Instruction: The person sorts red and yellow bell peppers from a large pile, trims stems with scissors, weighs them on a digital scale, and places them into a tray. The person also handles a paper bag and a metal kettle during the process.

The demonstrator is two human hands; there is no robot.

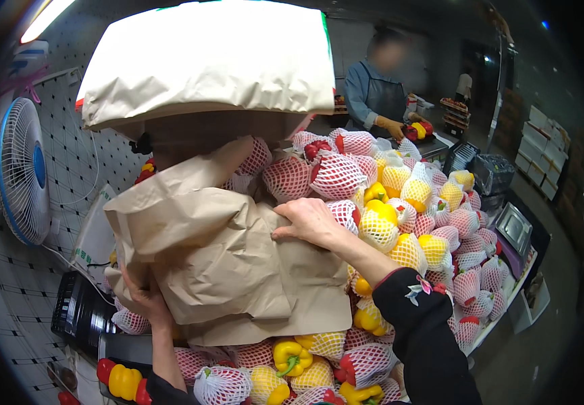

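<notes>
A large crumpled sheet of brown paper (217, 263) lies over a heap of bell peppers in foam net sleeves. My left hand (146, 297) grips the sheet's left side, some fingers hidden by its folds. Bent fingers and thumb of my right hand (309, 221) hold the paper near its upper right part. Behind the sheet, a carton (211, 74) with a white outside and brown underside is tilted over the heap. Red peppers in white nets (338, 177) sit at its mouth, beside the right hand. A bare-topped yellow pepper (292, 358) shows below the paper's near edge.
Netted yellow and red peppers (467, 223) spread to the right. A fan (25, 169) stands at left, above black trays (79, 310). A packed tray of peppers (124, 382) is at lower left. Across the heap, a co-worker (379, 94) handles peppers. A scale (513, 226) sits at right.
</notes>
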